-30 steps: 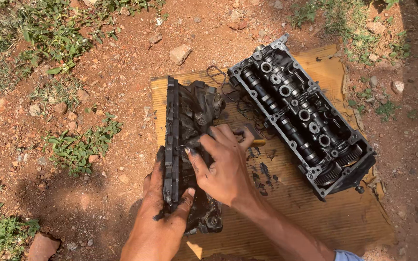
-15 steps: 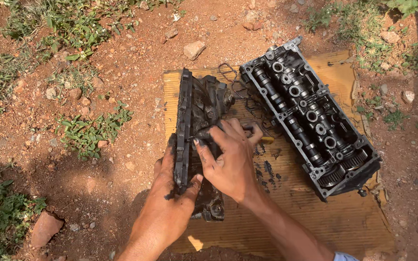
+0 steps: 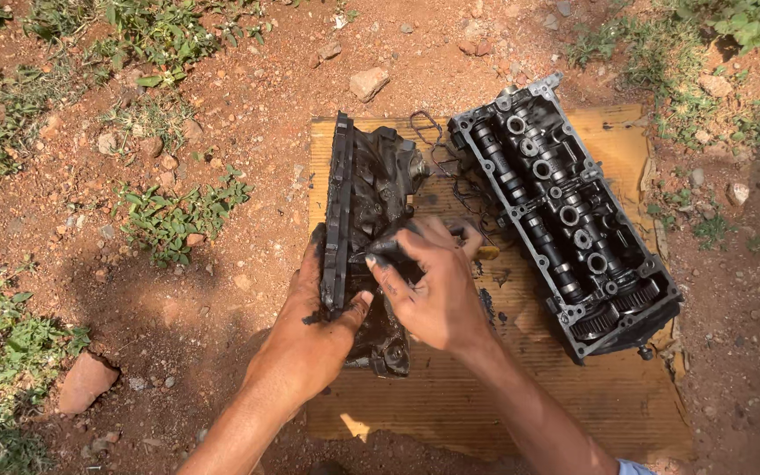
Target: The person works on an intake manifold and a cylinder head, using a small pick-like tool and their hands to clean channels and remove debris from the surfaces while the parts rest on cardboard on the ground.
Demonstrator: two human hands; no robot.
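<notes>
Nearest are the two forearms coming up from the bottom edge, both hands smeared black with grease. The left hand (image 3: 310, 330) is clamped on the lower end of a black cover (image 3: 367, 220), thumb hooked over its flat edge, holding it up on its side. The right hand (image 3: 433, 286) lies on the cover's inner face, fingers bent and pressed flat against the oily metal, gripping nothing that I can make out.

The cover stands on edge on the left part of a sheet of cardboard (image 3: 503, 396), stained and laid straight on the ground. A thin black gasket (image 3: 428, 127) lies looped on the cardboard just beyond the cover.

To the right, apart from the cover, a cylinder head (image 3: 565, 211) sits slantwise on the same cardboard, its cams and round wells facing up.

All round is red dirt (image 3: 222, 79) in hard sunlight, with loose stones (image 3: 369, 84) and patches of weeds (image 3: 169, 211).
</notes>
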